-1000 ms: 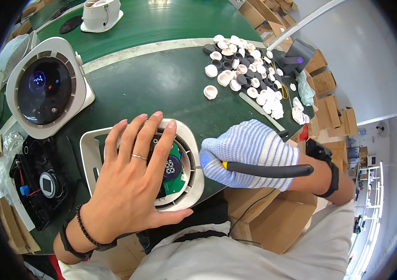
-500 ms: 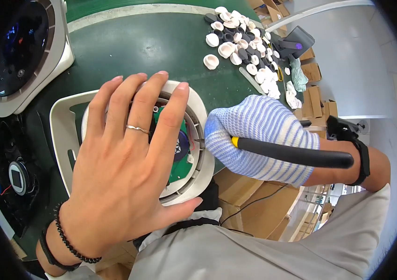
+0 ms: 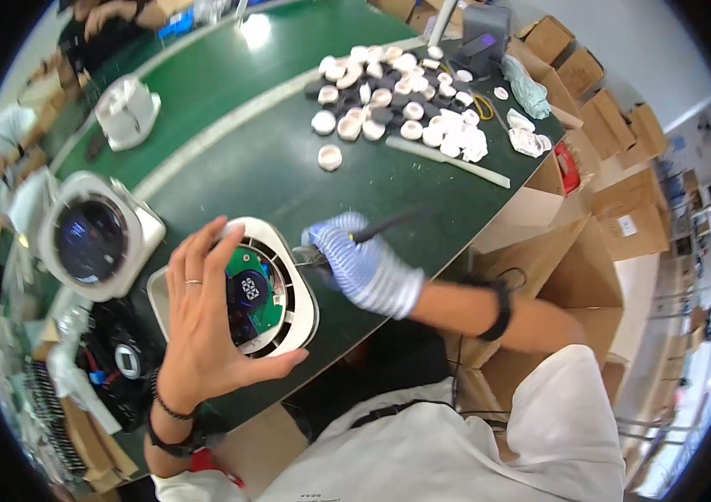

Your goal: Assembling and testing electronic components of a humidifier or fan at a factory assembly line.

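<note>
A white housing with a slotted round rim lies on the green table, with a green circuit board and a small lit display inside. My bare left hand spans its left side: the spread fingers rest on the far rim and the thumb stretches along the near edge, bracing it. In a blue-and-white striped glove, my right hand is closed around pliers with black handles. Their metal jaws are at the right part of the rim, and I cannot tell what they grip.
Several white and black caps are heaped at the far right, beside a pale strip. A similar device with a dark round face stands left. Black parts lie near it. Cardboard boxes sit right of the table. Another person's hand shows far left.
My view has widened and shifted, so more of the table shows. The left hand has drawn back leftward, uncovering the board and display. The pliers remain at the right rim, now angled differently.
</note>
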{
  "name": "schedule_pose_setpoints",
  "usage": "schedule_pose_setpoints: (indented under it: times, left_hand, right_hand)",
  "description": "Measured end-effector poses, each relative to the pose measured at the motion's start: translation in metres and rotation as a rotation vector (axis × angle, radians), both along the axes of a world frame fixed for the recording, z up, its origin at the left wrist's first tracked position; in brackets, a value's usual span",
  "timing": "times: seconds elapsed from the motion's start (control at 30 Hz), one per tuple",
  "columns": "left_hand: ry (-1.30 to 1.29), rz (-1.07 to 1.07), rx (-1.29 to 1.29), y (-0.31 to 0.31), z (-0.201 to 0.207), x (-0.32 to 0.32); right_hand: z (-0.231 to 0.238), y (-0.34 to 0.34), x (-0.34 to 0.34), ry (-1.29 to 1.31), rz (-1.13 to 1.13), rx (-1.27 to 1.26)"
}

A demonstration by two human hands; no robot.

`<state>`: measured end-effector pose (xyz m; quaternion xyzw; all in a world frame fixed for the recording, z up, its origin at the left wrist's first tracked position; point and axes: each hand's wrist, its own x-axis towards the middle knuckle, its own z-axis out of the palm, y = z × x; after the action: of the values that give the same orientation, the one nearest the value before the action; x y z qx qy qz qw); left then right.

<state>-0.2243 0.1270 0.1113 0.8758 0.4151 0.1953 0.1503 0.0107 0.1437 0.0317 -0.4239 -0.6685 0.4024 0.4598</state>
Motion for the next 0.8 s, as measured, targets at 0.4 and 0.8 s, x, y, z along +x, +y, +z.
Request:
schedule_pose_setpoints:
  times: [0.4,0.8]
  left_hand:
    - [-0.008,0.073,-0.019,0.013,0.071,0.006]
    - [-0.177,0.575,0.153,0.217,0.142,-0.003]
  right_hand:
    - [-0.005,0.020,0.057,-1.041,0.138,0.316]
    - [0.156,0.053,0.095,-0.846,0.444,0.573]
